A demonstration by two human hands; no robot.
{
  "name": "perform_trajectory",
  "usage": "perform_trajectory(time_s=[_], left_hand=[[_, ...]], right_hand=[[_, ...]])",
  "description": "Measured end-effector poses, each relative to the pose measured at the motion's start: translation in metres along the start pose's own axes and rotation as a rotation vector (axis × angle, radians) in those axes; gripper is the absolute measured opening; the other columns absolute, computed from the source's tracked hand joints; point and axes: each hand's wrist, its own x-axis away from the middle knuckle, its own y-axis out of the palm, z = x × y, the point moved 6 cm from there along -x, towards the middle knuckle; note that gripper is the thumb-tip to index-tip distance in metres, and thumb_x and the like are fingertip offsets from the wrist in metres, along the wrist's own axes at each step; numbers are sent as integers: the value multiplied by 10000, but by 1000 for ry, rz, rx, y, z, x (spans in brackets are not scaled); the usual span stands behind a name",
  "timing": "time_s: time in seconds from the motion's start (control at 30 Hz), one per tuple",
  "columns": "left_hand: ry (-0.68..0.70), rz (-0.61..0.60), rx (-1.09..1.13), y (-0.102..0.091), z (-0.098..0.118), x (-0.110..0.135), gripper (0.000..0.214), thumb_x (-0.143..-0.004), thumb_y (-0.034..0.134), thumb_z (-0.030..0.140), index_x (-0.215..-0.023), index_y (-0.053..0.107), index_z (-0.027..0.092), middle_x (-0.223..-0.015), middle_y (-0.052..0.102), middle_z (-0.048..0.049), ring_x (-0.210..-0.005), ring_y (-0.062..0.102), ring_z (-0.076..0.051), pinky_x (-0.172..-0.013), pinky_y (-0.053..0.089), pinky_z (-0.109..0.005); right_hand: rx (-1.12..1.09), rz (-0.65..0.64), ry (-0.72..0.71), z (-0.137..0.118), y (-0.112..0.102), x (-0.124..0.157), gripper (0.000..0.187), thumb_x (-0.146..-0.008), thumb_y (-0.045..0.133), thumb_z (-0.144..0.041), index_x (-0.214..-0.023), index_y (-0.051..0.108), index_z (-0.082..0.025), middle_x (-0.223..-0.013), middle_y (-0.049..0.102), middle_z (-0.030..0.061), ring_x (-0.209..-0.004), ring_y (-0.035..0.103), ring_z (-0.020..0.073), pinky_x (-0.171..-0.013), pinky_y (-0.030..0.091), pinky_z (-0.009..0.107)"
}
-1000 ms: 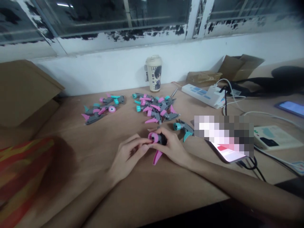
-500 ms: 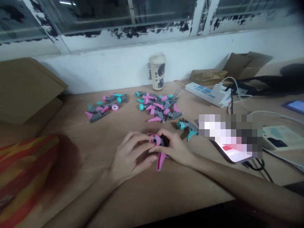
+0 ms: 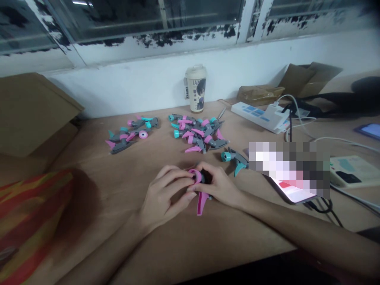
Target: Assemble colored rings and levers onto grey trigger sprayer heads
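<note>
Near the front middle of the table, my right hand (image 3: 221, 186) wraps round the grey body of a trigger sprayer head, whose pink trigger (image 3: 202, 203) points down toward me. The fingers of my left hand (image 3: 168, 192) close on that sprayer's pink screw collar (image 3: 196, 176), its opening turned to the left. Most of the grey body is hidden by my right hand. Just beyond that hand lies another sprayer head with a teal collar and trigger (image 3: 234, 159).
Behind my hands lie a pile of grey, pink and teal sprayer heads (image 3: 197, 134) and a smaller group (image 3: 130, 136) to the left. A cup (image 3: 197, 90) stands by the wall. Rightward are a lit phone (image 3: 292, 192), a power strip (image 3: 259, 117) and cables. A striped bag (image 3: 32, 221) sits left.
My left fingers have shifted slightly right on the pink collar and cover more of its opening. The held sprayer head has turned a little; the other things stay where they were.
</note>
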Motion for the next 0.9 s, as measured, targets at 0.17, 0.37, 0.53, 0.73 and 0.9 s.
perform_trajectory(time_s=[0.17,0.37,0.53,0.73,0.9], left_hand=[[4,-13,-3,0,2,-2,150,-821,554,163,-949,629,185,-957,666,-53,-892,557,-186,-785,477,-341],[46,1,3,0,2,-3,151,-798,575,164,-945,596,189,-937,650,-49,-874,550,-186,-777,476,-351],[72,10,11,0,1,1,285,-740,615,276,-1009,560,195,-934,635,-61,-880,543,-218,-766,473,-387],[71,17,28,2,0,3,227,-710,614,247,-926,572,190,-887,582,-59,-821,520,-200,-723,475,-371],[75,-1,20,4,1,1,214,-714,626,257,-912,572,195,-888,555,-56,-824,517,-193,-719,485,-363]], right_hand=[[34,-21,-19,-1,1,0,221,-758,664,-351,-786,505,-200,-747,567,-34,-700,523,125,-642,392,244],[85,-63,-65,-8,2,-3,248,-762,664,-376,-721,506,-189,-658,507,-49,-644,479,111,-605,369,235],[137,-112,-149,-12,5,-3,212,-786,648,-362,-884,607,-179,-991,615,51,-948,557,174,-848,418,322],[250,-150,-227,-10,9,0,256,-768,663,-384,-952,648,-206,-1307,484,81,-1238,394,224,-1032,300,435],[260,-124,-267,-13,8,1,288,-759,677,-375,-995,640,-214,-1215,542,69,-1173,446,215,-995,336,432]])
